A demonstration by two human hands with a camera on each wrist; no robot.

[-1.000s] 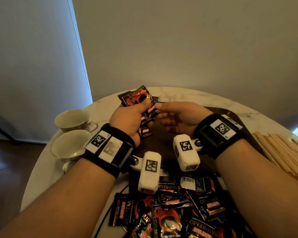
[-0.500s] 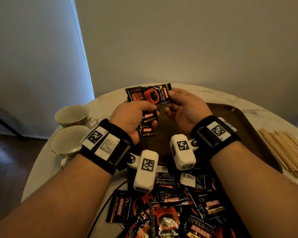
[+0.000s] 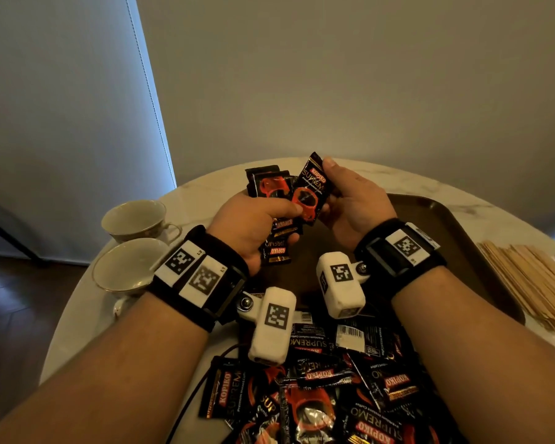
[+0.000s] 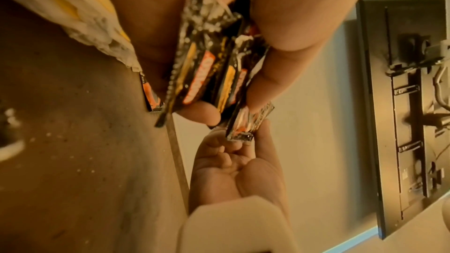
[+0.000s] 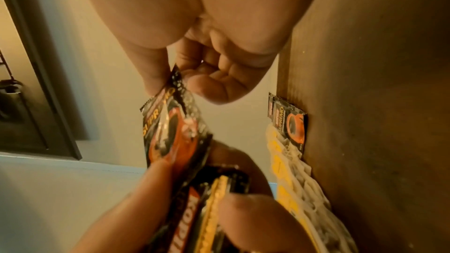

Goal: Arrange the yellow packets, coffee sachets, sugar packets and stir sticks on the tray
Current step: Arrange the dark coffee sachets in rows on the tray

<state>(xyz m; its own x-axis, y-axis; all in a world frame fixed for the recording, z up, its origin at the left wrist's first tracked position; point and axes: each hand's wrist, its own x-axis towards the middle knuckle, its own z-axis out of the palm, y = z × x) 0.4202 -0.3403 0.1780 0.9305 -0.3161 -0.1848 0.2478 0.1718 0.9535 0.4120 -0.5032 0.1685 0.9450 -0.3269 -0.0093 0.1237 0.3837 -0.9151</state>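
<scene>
My left hand [image 3: 257,222] grips a fanned stack of black and red coffee sachets [image 3: 269,187] above the brown tray [image 3: 462,232]. My right hand [image 3: 350,197] pinches the top of one more sachet [image 3: 311,190], which stands upright against that stack. The left wrist view shows the stack [image 4: 207,68] clamped between thumb and fingers, with the right hand [image 4: 238,161] below it. In the right wrist view the pinched sachet [image 5: 170,128] hangs from thumb and forefinger. Yellow packets [image 5: 287,170] and a sachet [image 5: 289,122] lie on the tray [image 5: 377,122]. A heap of loose sachets [image 3: 318,395] lies nearest me.
Two white teacups [image 3: 132,238] stand at the table's left edge. A bundle of wooden stir sticks [image 3: 539,280] lies to the right of the tray. A black cable [image 3: 189,395] runs by the sachet heap. The round marble table [image 3: 205,193] ends close to the wall.
The right hand has turned its sachet from lying sideways across the stack to standing upright beside it. Both hands have stayed above the tray's left part.
</scene>
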